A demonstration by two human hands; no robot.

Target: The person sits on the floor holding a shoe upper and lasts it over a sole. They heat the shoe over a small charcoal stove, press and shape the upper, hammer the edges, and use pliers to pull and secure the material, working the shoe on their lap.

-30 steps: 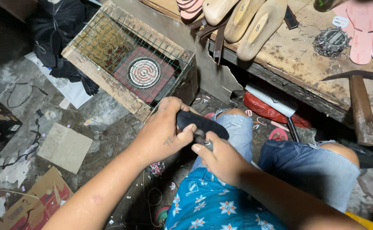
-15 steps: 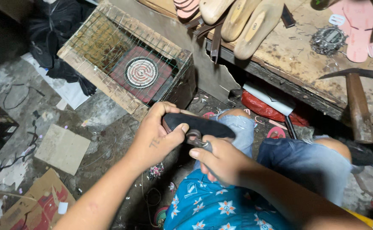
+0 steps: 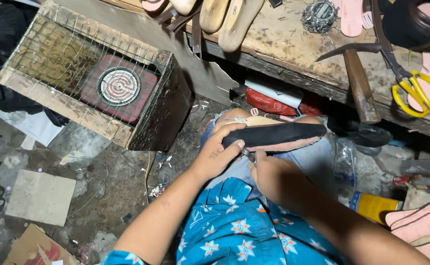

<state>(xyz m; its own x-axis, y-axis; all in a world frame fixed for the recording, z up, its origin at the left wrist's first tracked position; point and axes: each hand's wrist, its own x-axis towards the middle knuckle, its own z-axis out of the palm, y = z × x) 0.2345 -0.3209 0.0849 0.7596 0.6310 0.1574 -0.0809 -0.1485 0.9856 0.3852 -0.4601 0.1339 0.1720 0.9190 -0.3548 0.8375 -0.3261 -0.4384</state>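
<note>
A rough wooden crate, topped with wire mesh, sat on the floor at left and held a red square hotplate with a round coil. The left hand gripped the heel end of a long black sole with a pinkish edge, lying across the lap. The right hand was closed around a small metal tool under the sole. A worn wooden bench carried a hammer and yellow-handled scissors.

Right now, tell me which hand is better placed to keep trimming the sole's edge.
Right. The right hand already holds a small blade at the black sole, while the left hand is busy gripping its end.
</note>
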